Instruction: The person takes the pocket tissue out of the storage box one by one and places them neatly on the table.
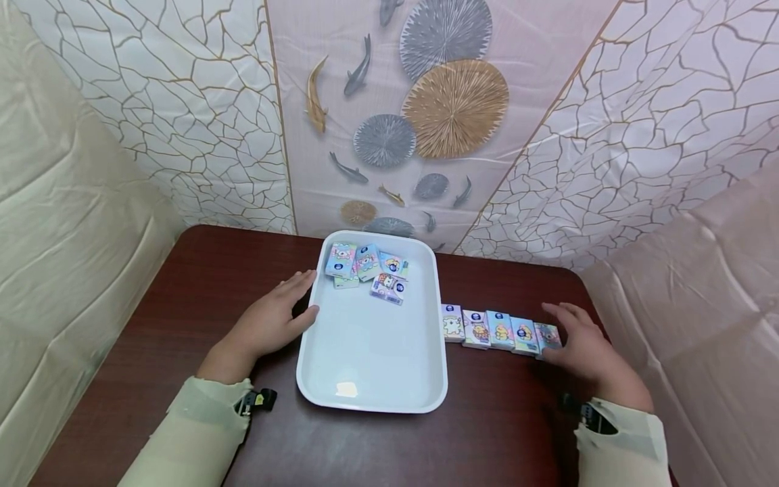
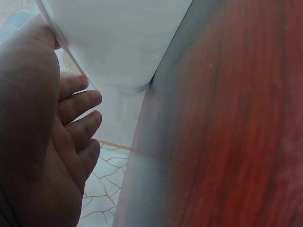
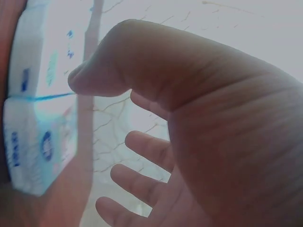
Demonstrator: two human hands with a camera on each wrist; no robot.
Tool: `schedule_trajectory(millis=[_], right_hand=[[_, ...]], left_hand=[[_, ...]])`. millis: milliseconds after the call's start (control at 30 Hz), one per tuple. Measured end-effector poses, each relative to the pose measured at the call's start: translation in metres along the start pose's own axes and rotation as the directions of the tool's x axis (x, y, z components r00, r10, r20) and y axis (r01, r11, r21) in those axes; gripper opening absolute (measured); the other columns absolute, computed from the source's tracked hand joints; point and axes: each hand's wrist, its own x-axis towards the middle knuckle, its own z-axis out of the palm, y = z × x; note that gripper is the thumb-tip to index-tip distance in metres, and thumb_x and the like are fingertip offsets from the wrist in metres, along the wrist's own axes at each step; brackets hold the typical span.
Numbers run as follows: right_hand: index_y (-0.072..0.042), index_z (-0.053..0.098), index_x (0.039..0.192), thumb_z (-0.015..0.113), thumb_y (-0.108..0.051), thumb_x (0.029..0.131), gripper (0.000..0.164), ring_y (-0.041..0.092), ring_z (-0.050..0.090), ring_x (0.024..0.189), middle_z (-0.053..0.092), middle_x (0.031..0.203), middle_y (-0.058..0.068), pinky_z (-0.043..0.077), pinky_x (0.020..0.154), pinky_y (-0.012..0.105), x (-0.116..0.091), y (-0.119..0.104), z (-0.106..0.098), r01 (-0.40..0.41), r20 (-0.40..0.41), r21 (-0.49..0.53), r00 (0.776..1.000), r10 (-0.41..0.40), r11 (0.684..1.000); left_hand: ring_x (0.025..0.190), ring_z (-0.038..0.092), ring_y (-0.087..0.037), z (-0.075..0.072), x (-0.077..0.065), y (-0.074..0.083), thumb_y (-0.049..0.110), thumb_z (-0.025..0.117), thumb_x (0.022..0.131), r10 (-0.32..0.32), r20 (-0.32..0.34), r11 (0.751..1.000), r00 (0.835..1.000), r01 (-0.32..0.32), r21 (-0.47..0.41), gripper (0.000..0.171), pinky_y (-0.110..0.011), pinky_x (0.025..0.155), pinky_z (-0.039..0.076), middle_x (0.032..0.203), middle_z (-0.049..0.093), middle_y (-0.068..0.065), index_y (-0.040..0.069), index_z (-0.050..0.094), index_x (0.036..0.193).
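A white tray [image 1: 372,365] holds several small tissue packs with cartoon prints, bunched at its far end; one purple-white pack [image 1: 388,288] lies lowest of them. My left hand [image 1: 268,325] is at the tray's left rim, its fingers straight. In the left wrist view, that hand [image 2: 61,137] shows loosely extended fingers beside the tray wall [image 2: 118,42]. On the right, several packs form a row from the tray's right side. My right hand [image 1: 587,352] is at the row's right-end pack [image 1: 546,335]. The right wrist view shows the thumb [image 3: 102,71] over the packs, other fingers apart.
The dark brown table [image 1: 487,426] carries the tray and the row. A patterned cloth [image 1: 341,176] hangs behind the table's far edge. Pale padded fabric stands at the left [image 1: 73,203] and the right [image 1: 700,297]. Both wrists wear dark straps.
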Motion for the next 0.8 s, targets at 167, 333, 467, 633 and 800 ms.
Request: schedule_trajectory(millis=[167,333,467,633,800], right_hand=[[-0.007,0.037,0.174,0.091,-0.020,0.090,0.101,0.069,0.032,0.151,0.019,0.177,0.039,0.047,0.110,0.086,-0.006,-0.016,-0.008,0.035,-0.030,-0.004,0.999,-0.035,0.999],[-0.009,0.037,0.174,0.091,-0.018,0.091,0.100,0.070,0.033,0.149,0.021,0.178,0.036,0.048,0.106,0.085,-0.012,-0.032,-0.016,0.095,-0.065,-0.005,0.993,-0.095,0.995],[-0.011,0.038,0.175,0.092,-0.019,0.091,0.100,0.069,0.034,0.148,0.022,0.179,0.033,0.051,0.103,0.082,-0.016,-0.046,-0.020,0.135,-0.090,-0.015,0.987,-0.136,0.991],[-0.014,0.038,0.175,0.091,-0.018,0.091,0.099,0.066,0.034,0.150,0.022,0.181,0.030,0.059,0.097,0.074,-0.019,-0.067,-0.025,0.151,-0.086,-0.016,0.985,-0.152,0.988],[-0.015,0.040,0.175,0.091,-0.019,0.092,0.097,0.063,0.036,0.153,0.025,0.181,0.028,0.060,0.100,0.073,-0.021,-0.090,-0.028,0.191,-0.082,-0.029,0.978,-0.193,0.981]], left_hand=[[0.174,0.028,-0.039,0.000,0.000,0.001,0.048,0.059,0.115,-0.005,-0.003,1.000,1.000,0.005,-0.001,0.078,-0.064,0.139,0.030,0.186,0.032,-0.014,0.019,0.029,0.180],[0.174,0.028,-0.039,0.000,-0.001,0.001,0.048,0.059,0.115,-0.006,-0.002,1.000,1.000,0.006,-0.005,0.078,-0.065,0.139,0.029,0.186,0.032,-0.014,0.018,0.029,0.180],[0.174,0.028,-0.039,-0.001,-0.001,0.001,0.047,0.060,0.115,-0.008,-0.003,1.000,1.000,0.008,-0.008,0.078,-0.065,0.139,0.029,0.186,0.032,-0.014,0.019,0.029,0.180],[0.174,0.028,-0.039,0.000,0.000,0.000,0.046,0.060,0.115,-0.006,-0.005,1.000,1.000,0.006,-0.009,0.077,-0.065,0.139,0.028,0.186,0.031,-0.013,0.019,0.028,0.181],[0.174,0.028,-0.038,0.001,0.001,0.000,0.047,0.060,0.114,-0.007,-0.003,1.000,1.000,0.007,-0.008,0.079,-0.064,0.140,0.028,0.186,0.032,-0.013,0.019,0.028,0.181]])
